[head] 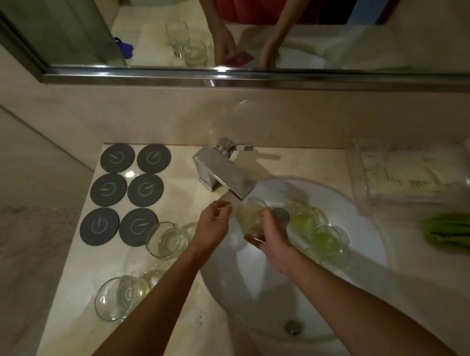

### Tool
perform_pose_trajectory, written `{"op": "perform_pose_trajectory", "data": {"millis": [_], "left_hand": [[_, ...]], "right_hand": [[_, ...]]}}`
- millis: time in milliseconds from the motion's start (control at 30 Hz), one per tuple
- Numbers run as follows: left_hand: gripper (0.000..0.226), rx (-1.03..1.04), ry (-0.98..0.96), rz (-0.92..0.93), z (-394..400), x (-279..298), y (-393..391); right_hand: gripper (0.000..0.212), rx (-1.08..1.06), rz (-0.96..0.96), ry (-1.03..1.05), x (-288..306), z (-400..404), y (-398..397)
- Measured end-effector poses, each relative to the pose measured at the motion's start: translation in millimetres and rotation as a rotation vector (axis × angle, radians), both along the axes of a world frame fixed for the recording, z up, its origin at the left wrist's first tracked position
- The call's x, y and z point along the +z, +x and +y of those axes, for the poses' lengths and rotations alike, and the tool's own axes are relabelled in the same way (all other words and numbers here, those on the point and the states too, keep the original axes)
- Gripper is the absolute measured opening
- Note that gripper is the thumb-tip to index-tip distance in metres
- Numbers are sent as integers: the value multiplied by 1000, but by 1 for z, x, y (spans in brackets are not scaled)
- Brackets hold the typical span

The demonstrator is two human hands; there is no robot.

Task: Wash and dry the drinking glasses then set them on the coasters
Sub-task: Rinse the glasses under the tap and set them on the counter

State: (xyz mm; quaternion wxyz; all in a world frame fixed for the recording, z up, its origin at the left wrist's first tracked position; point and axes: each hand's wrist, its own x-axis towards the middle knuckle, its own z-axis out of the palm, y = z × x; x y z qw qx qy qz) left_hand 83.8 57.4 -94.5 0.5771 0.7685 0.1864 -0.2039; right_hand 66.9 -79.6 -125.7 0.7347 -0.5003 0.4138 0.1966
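My right hand (271, 237) grips a clear drinking glass (249, 215) and holds it tilted under the chrome faucet spout (225, 175), above the white sink (365, 232). My left hand (213, 226) hovers just left of the glass with fingers loosely curled, holding nothing. Several more glasses (322, 237) lie inside the basin on its right side. Two glasses stand on the counter to the left, one nearer the sink (166, 240) and one nearer me (117, 298). Several dark round coasters (123, 194) lie in two rows at the back left, all bare.
A green cloth (463, 235) lies on the counter at the right. A clear plastic tray with paper packets (411, 173) sits behind it. A mirror (217, 26) runs along the wall. The sink drain (281, 215) is beside the held glass.
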Motion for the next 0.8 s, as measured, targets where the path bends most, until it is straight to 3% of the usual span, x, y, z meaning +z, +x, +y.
{"op": "perform_pose_trajectory", "data": {"millis": [167,300,700,800], "left_hand": [[31,-3,2,14,1,0,-1],[30,13,-17,9,-1,-1,-3],[18,-20,13,-12,-10,0,2],[26,-53,22,21,-13,1,1]], "right_hand": [[28,79,-38,-24,0,2,1],[12,37,-47,-52,5,1,4],[19,120,-38,-35,12,-3,2],[17,75,-26,-27,13,-2,5]]}}
